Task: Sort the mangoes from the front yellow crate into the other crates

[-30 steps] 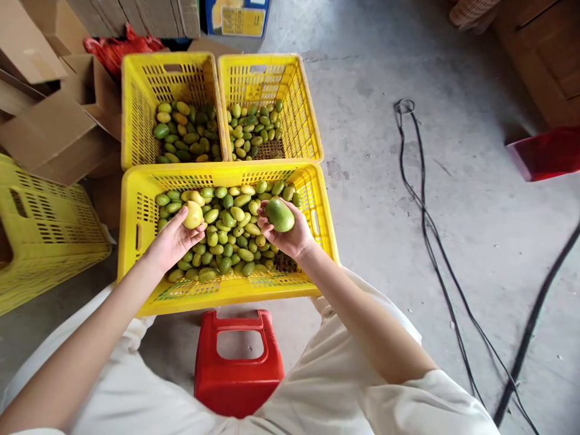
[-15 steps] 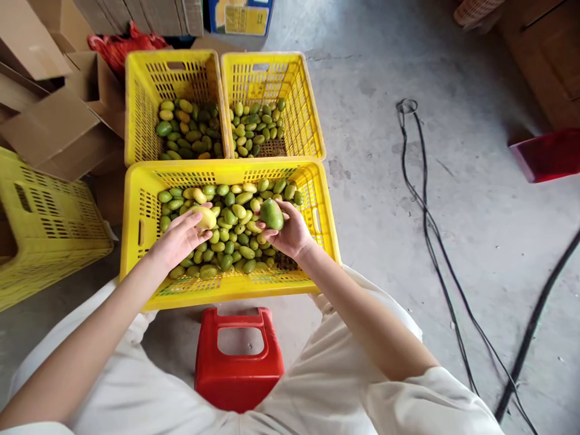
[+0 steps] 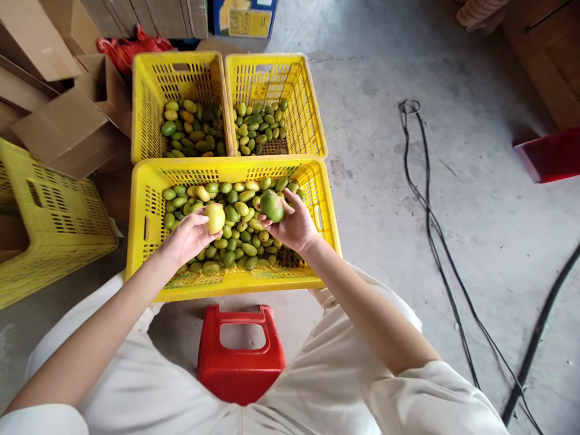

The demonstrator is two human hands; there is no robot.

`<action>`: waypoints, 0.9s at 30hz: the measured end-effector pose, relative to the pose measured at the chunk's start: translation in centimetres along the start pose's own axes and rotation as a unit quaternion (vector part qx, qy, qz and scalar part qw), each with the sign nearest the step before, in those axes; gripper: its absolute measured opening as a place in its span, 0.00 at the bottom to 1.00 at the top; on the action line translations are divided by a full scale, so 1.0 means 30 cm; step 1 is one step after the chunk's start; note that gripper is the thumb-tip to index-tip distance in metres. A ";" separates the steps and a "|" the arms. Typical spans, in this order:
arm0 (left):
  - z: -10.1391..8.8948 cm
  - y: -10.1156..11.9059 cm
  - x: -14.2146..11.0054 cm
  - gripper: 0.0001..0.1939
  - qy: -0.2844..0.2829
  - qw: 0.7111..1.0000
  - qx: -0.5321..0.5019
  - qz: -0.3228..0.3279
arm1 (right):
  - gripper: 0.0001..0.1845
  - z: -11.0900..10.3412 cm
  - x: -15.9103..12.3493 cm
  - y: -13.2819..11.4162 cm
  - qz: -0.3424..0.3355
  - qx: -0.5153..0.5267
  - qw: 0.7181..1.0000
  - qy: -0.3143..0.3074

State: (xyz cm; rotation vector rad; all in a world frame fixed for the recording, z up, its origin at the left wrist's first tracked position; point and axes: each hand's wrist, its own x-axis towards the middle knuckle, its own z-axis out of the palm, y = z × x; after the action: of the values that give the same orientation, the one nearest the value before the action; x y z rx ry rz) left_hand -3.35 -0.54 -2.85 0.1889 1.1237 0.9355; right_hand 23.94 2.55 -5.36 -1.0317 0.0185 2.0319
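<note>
Above the front yellow crate [image 3: 235, 284], my left hand [image 3: 190, 237] is closed on a pale yellow mango [image 3: 215, 218], thumb on its upper side. My right hand [image 3: 295, 222] holds a green mango [image 3: 270, 206], fingers curled beneath and behind it. The two fruits are apart, at about the same height. Below them, many small green and yellowish mangoes [image 3: 233, 244] cover most of the crate's floor; a dark bare patch shows at its lower right.
Two more yellow crates, the back left crate [image 3: 149, 115] and back right crate [image 3: 308, 109], hold small fruit. A red plastic stool [image 3: 240, 377] sits between my legs. Cardboard boxes [image 3: 63, 130] and another yellow crate [image 3: 67, 241] stand left. Black cables [image 3: 428, 211] cross the floor at right.
Both mangoes have turned in my fingers, the yellow one now showing more of its face. My left hand has shifted slightly right and down; the view has shifted a little.
</note>
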 end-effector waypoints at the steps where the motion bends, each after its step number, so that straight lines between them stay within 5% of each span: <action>1: 0.009 0.003 -0.012 0.18 -0.008 1.000 -0.001 0.001 | 0.11 0.007 -0.005 -0.006 -0.002 -0.003 1.000 -0.002; 7: 0.061 0.024 -0.121 0.19 -0.117 0.992 0.039 -0.007 | 0.08 0.015 -0.062 -0.076 -0.019 -0.073 0.996 -0.047; 11: 0.051 0.031 -0.194 0.21 -0.142 0.988 0.050 -0.023 | 0.11 -0.006 -0.122 -0.104 -0.017 -0.114 0.992 -0.053; 21: -0.068 -0.028 -0.329 0.24 -0.033 0.996 0.069 0.043 | 0.18 -0.076 -0.338 0.013 -0.059 -0.085 0.995 0.007; 27: -0.058 -0.017 -0.324 0.27 0.007 0.993 0.092 0.067 | 0.15 -0.092 -0.320 0.071 -0.038 -0.088 0.995 0.031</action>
State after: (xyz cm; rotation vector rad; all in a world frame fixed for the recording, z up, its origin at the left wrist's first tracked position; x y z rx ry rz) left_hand -5.60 -8.41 2.72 0.4131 1.2226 0.9524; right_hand 27.30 -6.27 -1.44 -1.1872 -0.1680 1.9589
